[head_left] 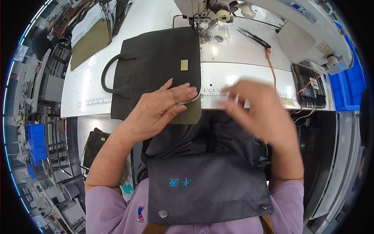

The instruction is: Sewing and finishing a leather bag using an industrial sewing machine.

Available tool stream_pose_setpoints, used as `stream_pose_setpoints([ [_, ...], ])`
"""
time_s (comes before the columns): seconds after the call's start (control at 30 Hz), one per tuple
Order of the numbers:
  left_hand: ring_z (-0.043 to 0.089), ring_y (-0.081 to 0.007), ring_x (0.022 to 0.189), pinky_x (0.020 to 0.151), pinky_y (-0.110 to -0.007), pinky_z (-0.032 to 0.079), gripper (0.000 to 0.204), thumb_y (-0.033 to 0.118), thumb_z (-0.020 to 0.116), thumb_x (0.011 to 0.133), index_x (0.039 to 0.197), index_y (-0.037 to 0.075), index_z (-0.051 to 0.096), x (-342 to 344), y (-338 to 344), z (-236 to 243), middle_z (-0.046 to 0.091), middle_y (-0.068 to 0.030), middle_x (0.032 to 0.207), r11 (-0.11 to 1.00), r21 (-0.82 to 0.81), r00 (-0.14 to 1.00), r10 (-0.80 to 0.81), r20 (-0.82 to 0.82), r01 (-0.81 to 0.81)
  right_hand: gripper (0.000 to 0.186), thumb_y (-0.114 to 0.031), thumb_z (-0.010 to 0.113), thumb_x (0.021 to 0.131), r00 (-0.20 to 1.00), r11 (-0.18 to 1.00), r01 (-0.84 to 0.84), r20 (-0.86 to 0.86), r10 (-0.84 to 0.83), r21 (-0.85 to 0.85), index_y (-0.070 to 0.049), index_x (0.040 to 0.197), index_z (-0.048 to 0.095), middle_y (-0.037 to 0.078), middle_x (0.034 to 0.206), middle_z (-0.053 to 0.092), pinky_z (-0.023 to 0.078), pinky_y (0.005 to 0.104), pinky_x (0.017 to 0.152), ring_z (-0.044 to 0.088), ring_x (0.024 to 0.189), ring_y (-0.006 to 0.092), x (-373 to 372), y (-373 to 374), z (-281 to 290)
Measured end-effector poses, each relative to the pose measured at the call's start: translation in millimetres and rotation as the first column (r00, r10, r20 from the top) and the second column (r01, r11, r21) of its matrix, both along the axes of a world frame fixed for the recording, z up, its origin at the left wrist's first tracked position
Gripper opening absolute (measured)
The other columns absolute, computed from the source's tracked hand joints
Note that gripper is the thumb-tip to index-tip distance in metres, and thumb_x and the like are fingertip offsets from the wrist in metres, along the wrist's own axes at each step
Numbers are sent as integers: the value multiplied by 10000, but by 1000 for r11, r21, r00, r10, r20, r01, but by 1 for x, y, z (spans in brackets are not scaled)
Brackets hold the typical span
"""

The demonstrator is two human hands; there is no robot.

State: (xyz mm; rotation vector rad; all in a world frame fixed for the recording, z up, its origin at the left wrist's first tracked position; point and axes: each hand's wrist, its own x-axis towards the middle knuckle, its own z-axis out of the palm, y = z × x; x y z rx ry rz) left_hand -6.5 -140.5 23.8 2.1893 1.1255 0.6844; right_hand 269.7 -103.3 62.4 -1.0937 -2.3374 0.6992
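My left hand [165, 103] rests on a dark green fabric bag piece [159, 50] lying on the sewing table. Its fingers stretch toward the piece's right edge, with the thumb apart. By the fingertips a pale curved edge shows, and below it a lighter olive layer [191, 115]. What lies under the palm is hidden. A dark strap handle [106, 76] loops out on the left side of the piece, and a small yellow label [184, 65] sits on its face. My right hand [255, 107] is smeared by motion over the table's front edge, right of the piece; its grip is unclear.
The sewing machine's needle area [200, 25] stands at the piece's far right corner. Thread snips [255, 38] on an orange cord lie right of it. A ruler strip [284, 96] runs along the front edge. Stacked fabric pieces [91, 43] lie far left; blue bins [346, 93] stand right.
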Motion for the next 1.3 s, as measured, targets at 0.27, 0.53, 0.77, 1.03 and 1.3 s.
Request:
stream_pose_setpoints([
  [0.27,635,-276,1293,1219,-532,310,364,275,506,1090,1341,56,653,-1,6,-3,686,-89,1354,994,-109,977,37,208,-15,351,-315,665,1028,828,708,-209,-507,-239,-675,27,1064,736,31,693,663,477,258,602,601,613,76,-35,-49,-103],
  [0.53,592,-294,1336,1206,-546,337,417,142,659,954,1360,51,632,-2,-5,10,657,-112,1381,911,410,983,120,-142,-52,408,-284,605,1073,718,607,-389,-641,-270,-692,-57,739,655,-27,627,621,385,219,549,521,587,17,-56,-42,-102],
  [0.77,564,-307,1369,1212,-539,333,645,-64,640,759,1394,36,589,14,-14,-2,618,-132,1431,929,370,905,179,-386,-26,392,-200,586,1074,700,634,-372,-653,-288,-678,-51,715,635,-24,638,623,382,220,552,513,581,22,-60,-44,-110],
  [1.03,632,-305,1277,1135,-478,457,476,34,569,858,1328,22,646,12,-10,6,663,-144,1349,898,437,866,179,-467,50,384,-182,578,1069,651,688,-404,-718,-248,-603,-45,713,624,-31,635,602,365,233,544,481,589,24,-61,-44,-119],
  [1.3,649,-302,1257,1093,-454,502,495,-11,567,844,1326,50,663,9,-9,2,675,-129,1342,908,419,900,159,-405,28,437,-225,582,1076,688,678,-384,-684,-242,-626,-57,674,611,-37,615,584,353,238,535,465,579,23,-59,-44,-115],
])
